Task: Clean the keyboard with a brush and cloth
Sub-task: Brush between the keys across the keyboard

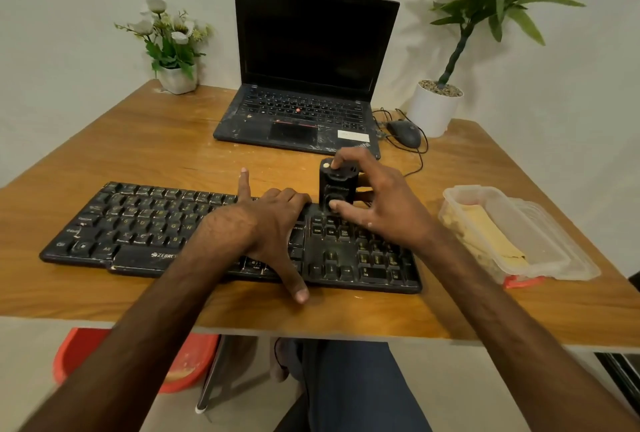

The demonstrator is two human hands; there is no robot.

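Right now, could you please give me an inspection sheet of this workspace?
Surface: brown wooden table, with pale specks and smears.
Job's things: dusty black computer keyboard near the front edge; small black blocky tool, likely the brush, upright at the keyboard's far edge; yellowish cloth in a clear plastic container on the right.
Clutter: open black laptop, screen dark; black mouse.
Hands: left hand rests on the keyboard, index finger straight; right hand pinches the tool with its fingers.
Cables: black mouse cable, looped beside the laptop.
Surroundings: white flowers and green plant, both in white pots; pale wall.
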